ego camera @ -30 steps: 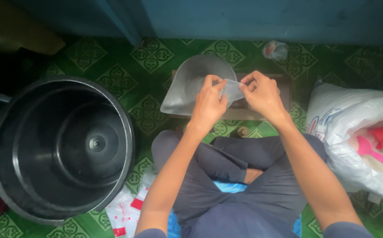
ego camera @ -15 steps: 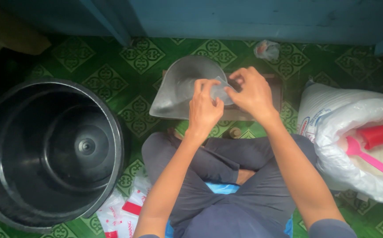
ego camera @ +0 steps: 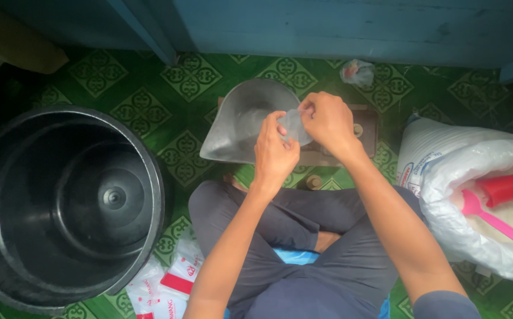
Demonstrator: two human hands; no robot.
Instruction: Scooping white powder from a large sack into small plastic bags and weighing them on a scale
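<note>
A small clear plastic bag [ego camera: 296,126] is pinched between both my hands in front of me. My left hand [ego camera: 274,155] holds its near side and my right hand [ego camera: 326,121] grips its far edge with fingers curled. Under them sits a metal scale pan [ego camera: 239,121] on a brown scale base [ego camera: 364,128]. My crossed legs in dark trousers [ego camera: 304,236] fill the lower middle.
A big black bucket [ego camera: 61,207] stands at the left. An open white sack [ego camera: 475,201] of pale grains at the right holds a pink scoop [ego camera: 492,221] and a red cup [ego camera: 502,189]. Printed plastic bags [ego camera: 168,283] lie by my knee; a crumpled bag [ego camera: 357,72] rests near the blue wall.
My hands have drawn closer together over the pan, bunching the clear bag between them. The view shifted slightly left, so the bucket and sack sit differently in frame.
</note>
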